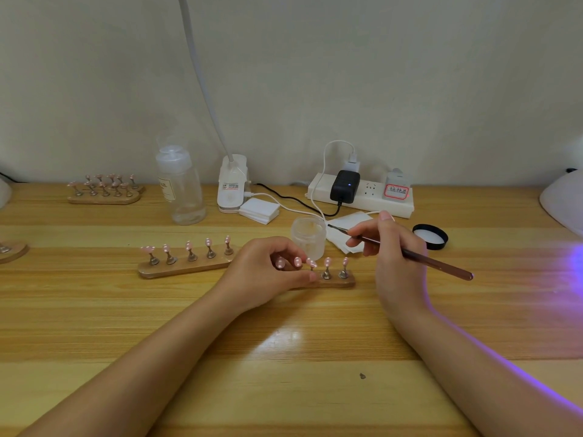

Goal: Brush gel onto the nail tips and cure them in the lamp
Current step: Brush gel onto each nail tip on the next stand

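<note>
From the head camera we see a small frosted jar on the wooden table. Our left hand sits just in front of the jar and grips the wooden stand, thumb and fingers curled around its left end. Pink nail tips stand up on little pegs on it. Our right hand, just right of the jar, pinches a brown brush, and the brush tip points at the jar's rim. A second stand with pink tips lies left of the jar. A black lid lies to the jar's right. The white lamp sits far right of the jar, with purple light on the table near it.
</note>
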Demonstrator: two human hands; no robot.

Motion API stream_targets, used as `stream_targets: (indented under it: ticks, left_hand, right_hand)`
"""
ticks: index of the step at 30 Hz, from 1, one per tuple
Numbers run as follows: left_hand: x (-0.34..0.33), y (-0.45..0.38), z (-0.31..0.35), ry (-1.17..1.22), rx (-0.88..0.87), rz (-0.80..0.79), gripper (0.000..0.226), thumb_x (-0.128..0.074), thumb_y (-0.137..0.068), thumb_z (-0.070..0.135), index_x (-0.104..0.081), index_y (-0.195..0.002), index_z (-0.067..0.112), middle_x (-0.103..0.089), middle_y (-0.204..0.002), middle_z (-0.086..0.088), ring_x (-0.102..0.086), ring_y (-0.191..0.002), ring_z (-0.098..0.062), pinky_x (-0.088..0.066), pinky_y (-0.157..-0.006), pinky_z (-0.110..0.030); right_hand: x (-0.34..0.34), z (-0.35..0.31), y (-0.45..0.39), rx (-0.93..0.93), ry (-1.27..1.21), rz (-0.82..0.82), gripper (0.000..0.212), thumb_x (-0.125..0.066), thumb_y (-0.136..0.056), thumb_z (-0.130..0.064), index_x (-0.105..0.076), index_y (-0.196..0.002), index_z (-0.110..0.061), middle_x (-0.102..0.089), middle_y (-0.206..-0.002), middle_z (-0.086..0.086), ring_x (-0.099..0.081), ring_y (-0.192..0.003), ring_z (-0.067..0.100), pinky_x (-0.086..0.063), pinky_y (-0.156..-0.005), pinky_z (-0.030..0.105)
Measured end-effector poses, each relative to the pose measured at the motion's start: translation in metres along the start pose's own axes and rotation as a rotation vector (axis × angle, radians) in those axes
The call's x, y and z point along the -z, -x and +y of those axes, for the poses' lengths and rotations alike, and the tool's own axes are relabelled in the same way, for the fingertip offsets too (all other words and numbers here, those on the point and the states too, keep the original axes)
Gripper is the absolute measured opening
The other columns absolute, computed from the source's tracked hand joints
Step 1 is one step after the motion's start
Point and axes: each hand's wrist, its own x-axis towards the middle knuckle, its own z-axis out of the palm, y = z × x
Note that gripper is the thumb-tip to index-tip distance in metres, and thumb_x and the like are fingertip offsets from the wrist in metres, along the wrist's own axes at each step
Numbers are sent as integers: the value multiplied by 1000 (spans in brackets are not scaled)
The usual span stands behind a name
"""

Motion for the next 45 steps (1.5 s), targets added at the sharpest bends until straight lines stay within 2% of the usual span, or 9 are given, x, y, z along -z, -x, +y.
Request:
stream_targets:
  ticks: [5, 9, 23, 26, 28, 30, 35, 39, 45]
  left_hand:
    - [-3, 0, -2, -13, -40, 23, 17, -80, -65, 26, -64, -67, 31, -56, -61, 8, -44, -56, 1, -35, -55, -9]
    - [-5, 1, -2, -43, -67, 33, 21, -79, -65, 27, -61, -64, 35, -56, -56, 21, -46, -56, 4, -35, -52, -6]
    - [-6, 2, -3, -208, -189, 37, 18, -74, -72, 30, -58, -70, 39, -59, -69, 17, -53, -70, 2, -38, -59, -12]
    - [-8, 3, -1, -270, -296, 44, 26, -72, -74, 25, -54, -69, 43, -56, -68, 23, -52, -76, 9, -37, -72, -16]
    - [-8, 4, -1, -313, -346, 50, 29, -71, -75, 22, -53, -70, 43, -57, -73, 23, -51, -78, 9, -38, -91, -31]
    - [-8, 4, -2, -308, -396, 66, 23, -71, -75, 20, -57, -73, 37, -61, -80, 17, -53, -82, 4, -38, -97, -41]
    - [-7, 4, -3, -153, -497, 263, 13, -72, -75, 7, -62, -78, 16, -65, -92, 9, -60, -90, -3, -45, -92, -43]
    - [-3, 2, -2, -16, -437, 359, 14, -67, -79, 7, -60, -82, 19, -66, -87, 8, -63, -83, -3, -50, -79, -21]
    - [0, 1, -6, 243, -276, 371, 12, -69, -73, 10, -66, -80, 19, -69, -81, 3, -66, -74, -9, -52, -59, -14]
  right_hand:
    - [-1, 1, 0, 10, -1, -10, 47, -36, -99, -13, -65, -62, -18, -66, -60, -11, -59, -64, -4, -42, -57, 7]
    - [-1, 1, 0, 16, -6, -12, 47, -36, -99, -13, -65, -62, -18, -65, -60, -10, -58, -63, -4, -41, -57, 7]
    - [0, 2, 0, 22, -1, -21, 47, -36, -99, -13, -65, -63, -19, -66, -61, -10, -60, -65, -2, -43, -58, 8]
    - [0, 2, 0, 23, 2, -23, 46, -36, -99, -14, -65, -64, -19, -66, -62, -10, -60, -65, -2, -43, -58, 8]
    - [-1, 2, 0, 21, 2, -21, 46, -36, -99, -14, -65, -63, -19, -66, -61, -10, -60, -65, -1, -43, -58, 8]
    - [-1, 1, 0, 18, -3, -20, 46, -37, -99, -14, -65, -63, -19, -66, -61, -9, -60, -64, -1, -43, -57, 8]
    - [-1, 1, 0, 15, -13, -20, 47, -37, -99, -13, -65, -62, -20, -66, -61, -8, -60, -64, 0, -44, -58, 9]
    - [-1, 1, 0, 23, 6, -19, 46, -38, -99, -14, -65, -63, -22, -66, -63, -10, -61, -66, 0, -44, -58, 10]
    - [0, -1, 0, 39, 61, -75, 35, -46, -96, -19, -64, -66, -24, -64, -66, -3, -55, -63, -4, -43, -56, 10]
